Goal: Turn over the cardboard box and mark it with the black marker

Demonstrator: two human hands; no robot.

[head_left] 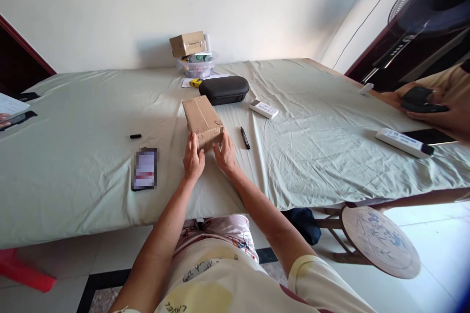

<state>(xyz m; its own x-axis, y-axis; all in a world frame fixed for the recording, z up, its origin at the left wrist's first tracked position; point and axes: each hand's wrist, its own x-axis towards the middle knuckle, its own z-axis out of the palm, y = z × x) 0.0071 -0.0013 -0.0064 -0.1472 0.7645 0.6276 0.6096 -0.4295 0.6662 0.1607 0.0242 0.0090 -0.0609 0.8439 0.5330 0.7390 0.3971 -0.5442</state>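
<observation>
A closed brown cardboard box [201,118] lies on the table's pale green cloth [316,146], lengthwise away from me. My left hand [193,159] rests against the box's near left corner, fingers together and laid on its end. My right hand [225,153] cups the near right corner, fingers curled on the box. A black marker [245,137] lies just right of my right hand. A phone [145,168] lies flat to the left of my left hand.
Behind the box sit a black zip case [223,89], a white remote [263,109], and a second carton on a plastic tub [194,54]. At the right, another person's hands hold a dark device [422,100]. A round stool [380,239] stands below the table edge.
</observation>
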